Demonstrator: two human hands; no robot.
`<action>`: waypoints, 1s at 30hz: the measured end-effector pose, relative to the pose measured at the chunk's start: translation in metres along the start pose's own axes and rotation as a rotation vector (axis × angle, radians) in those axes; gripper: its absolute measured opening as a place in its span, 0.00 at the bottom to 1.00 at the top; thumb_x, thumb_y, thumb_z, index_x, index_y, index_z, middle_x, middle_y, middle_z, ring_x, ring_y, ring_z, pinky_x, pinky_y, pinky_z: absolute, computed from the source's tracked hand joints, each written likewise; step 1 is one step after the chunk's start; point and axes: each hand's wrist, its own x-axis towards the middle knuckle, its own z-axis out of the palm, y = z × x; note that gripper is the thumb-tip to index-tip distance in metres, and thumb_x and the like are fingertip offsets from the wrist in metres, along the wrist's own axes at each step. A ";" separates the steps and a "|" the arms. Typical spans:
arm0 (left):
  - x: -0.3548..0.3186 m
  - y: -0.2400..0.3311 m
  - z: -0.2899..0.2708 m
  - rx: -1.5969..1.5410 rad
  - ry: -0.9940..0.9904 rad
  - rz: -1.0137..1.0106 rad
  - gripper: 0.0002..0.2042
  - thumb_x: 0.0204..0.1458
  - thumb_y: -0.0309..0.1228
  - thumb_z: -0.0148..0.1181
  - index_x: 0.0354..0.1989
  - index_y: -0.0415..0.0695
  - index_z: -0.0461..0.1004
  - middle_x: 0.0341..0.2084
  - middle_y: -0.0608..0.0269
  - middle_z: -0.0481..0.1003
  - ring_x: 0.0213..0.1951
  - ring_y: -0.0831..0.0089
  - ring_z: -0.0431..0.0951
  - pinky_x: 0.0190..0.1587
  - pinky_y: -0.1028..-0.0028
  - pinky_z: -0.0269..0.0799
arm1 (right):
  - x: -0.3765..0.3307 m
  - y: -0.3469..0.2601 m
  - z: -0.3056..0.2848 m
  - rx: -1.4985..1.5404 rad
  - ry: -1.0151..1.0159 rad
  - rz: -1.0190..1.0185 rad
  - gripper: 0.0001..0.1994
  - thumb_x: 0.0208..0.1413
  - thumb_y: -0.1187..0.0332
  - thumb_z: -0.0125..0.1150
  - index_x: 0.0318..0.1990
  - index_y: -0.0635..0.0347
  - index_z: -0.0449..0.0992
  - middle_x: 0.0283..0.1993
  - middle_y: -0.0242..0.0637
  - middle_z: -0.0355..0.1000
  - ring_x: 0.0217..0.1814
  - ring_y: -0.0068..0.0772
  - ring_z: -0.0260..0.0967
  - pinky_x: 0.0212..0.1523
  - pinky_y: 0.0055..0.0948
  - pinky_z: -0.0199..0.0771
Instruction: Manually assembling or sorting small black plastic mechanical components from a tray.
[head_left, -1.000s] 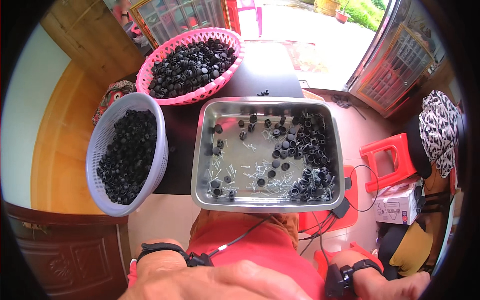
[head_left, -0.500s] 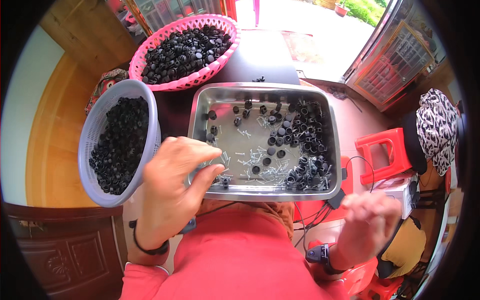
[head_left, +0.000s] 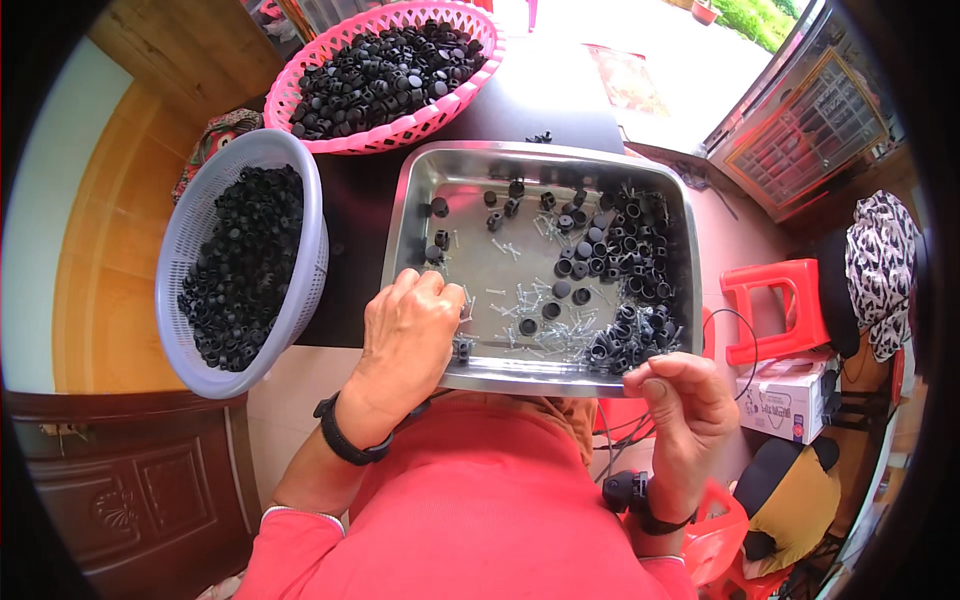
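Left hand (head_left: 405,330) is over the tray's near-left side, fingers curled down; tips hidden, can't tell if they hold anything. Right hand (head_left: 690,400) is at the near-right corner of the tray (head_left: 540,148), thumb and fingers drawn narrow; anything between them is too small to make out.

Tray sits at the bench (head_left: 350,225) edge: black caps (head_left: 561,289) heaped along the right side, a few scattered left, loose silver screws (head_left: 560,335) mostly toward the near side. Pink basket (head_left: 400,132) and purple basket (head_left: 318,260), both well filled with black parts, stand beyond and left of it.

Progress: looks mid-job. Plenty of caps and screws lie loose in the tray, so much seems left; can't tell which basket, if either, holds finished pieces.
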 end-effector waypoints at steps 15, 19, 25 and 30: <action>0.004 0.034 -0.010 -1.316 -0.201 -0.125 0.08 0.46 0.21 0.62 0.36 0.36 0.74 0.27 0.67 0.72 0.28 0.83 0.73 0.30 0.81 0.69 | 0.022 0.023 0.037 0.047 -0.079 0.104 0.08 0.52 0.82 0.60 0.40 0.66 0.76 0.35 0.36 0.75 0.38 0.21 0.72 0.41 0.19 0.71; 0.002 0.032 -0.003 -1.427 -0.181 -0.171 0.09 0.45 0.20 0.64 0.36 0.37 0.75 0.27 0.67 0.72 0.28 0.84 0.73 0.30 0.82 0.69 | 0.026 0.031 0.041 -0.054 -0.120 -0.088 0.07 0.52 0.82 0.60 0.38 0.64 0.77 0.35 0.36 0.76 0.36 0.22 0.72 0.37 0.21 0.72; 0.000 0.030 0.000 -1.300 -0.089 -0.038 0.09 0.44 0.20 0.65 0.36 0.37 0.76 0.27 0.65 0.72 0.27 0.82 0.74 0.30 0.81 0.69 | 0.026 0.026 0.047 -0.135 -0.130 -0.026 0.08 0.50 0.83 0.61 0.37 0.63 0.78 0.33 0.35 0.75 0.35 0.26 0.70 0.34 0.23 0.70; -0.001 0.028 0.000 -1.332 -0.055 -0.043 0.09 0.43 0.20 0.66 0.35 0.37 0.76 0.26 0.64 0.73 0.27 0.81 0.75 0.30 0.80 0.70 | 0.029 0.033 0.051 -0.184 -0.145 -0.148 0.09 0.47 0.83 0.62 0.37 0.62 0.78 0.31 0.34 0.74 0.34 0.28 0.70 0.34 0.24 0.70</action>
